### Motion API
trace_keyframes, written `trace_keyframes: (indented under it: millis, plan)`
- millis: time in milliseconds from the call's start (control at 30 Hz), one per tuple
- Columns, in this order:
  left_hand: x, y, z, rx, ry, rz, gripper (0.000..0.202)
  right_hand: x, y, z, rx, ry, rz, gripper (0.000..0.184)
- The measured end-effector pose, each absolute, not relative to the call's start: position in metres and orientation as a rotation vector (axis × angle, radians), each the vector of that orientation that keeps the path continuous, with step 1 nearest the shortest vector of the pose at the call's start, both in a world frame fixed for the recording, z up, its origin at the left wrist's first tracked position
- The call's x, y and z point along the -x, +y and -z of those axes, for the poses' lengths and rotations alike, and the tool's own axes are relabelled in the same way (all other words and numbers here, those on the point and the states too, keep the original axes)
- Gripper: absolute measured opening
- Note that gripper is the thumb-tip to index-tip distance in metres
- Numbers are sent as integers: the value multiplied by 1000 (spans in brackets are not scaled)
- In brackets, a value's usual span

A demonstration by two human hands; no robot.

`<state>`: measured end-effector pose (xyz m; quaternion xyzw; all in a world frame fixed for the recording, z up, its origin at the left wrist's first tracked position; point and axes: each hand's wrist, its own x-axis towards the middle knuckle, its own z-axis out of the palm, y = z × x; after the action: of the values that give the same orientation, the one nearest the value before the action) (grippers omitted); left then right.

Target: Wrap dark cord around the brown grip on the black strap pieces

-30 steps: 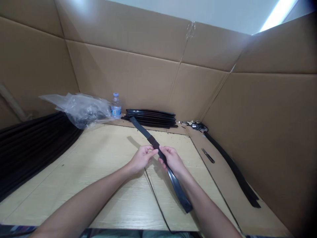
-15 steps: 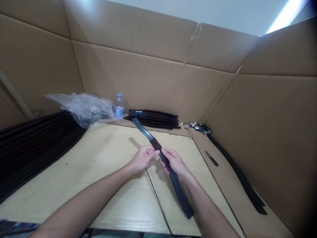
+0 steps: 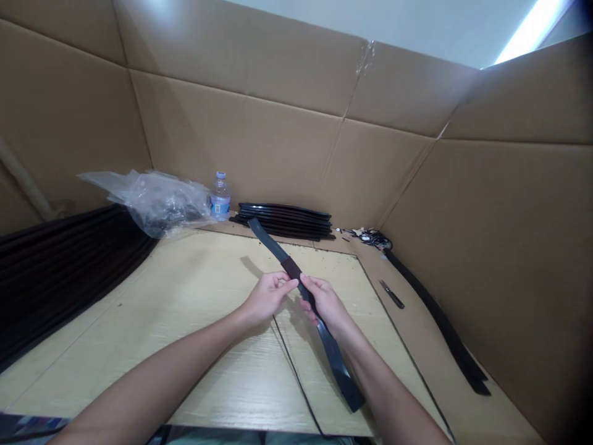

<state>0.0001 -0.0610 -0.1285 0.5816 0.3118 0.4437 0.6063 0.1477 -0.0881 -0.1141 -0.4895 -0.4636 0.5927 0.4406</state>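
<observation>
A long black strip [image 3: 273,247] runs slantwise above the wooden table [image 3: 185,309], from near the back stack down to my right forearm. My left hand [image 3: 266,296] pinches it at its middle, where a dark reddish patch [image 3: 291,267] sits on the strip. My right hand [image 3: 327,303] is wrapped round the strip just below that spot. Both hands are closed on the strip and nearly touch each other.
A stack of black strips [image 3: 287,219] lies at the back, with a water bottle [image 3: 220,196] and a crumpled clear plastic bag [image 3: 152,201] to its left. Dark strips [image 3: 60,266] are piled at the left. A small black tool [image 3: 391,294] and another long strip [image 3: 440,321] lie right. Cardboard walls enclose the table.
Both hands keep their hold on the strip. The strip's lower end has swung slightly, and the view has shifted a little.
</observation>
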Motion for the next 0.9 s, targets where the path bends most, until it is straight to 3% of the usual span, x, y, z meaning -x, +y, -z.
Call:
trace_keyframes:
  millis: [900]
  plan:
    - [6, -46, 141, -1094, 729, -1010, 38, -151, -82, 119, 1045, -1120, -1434, 29]
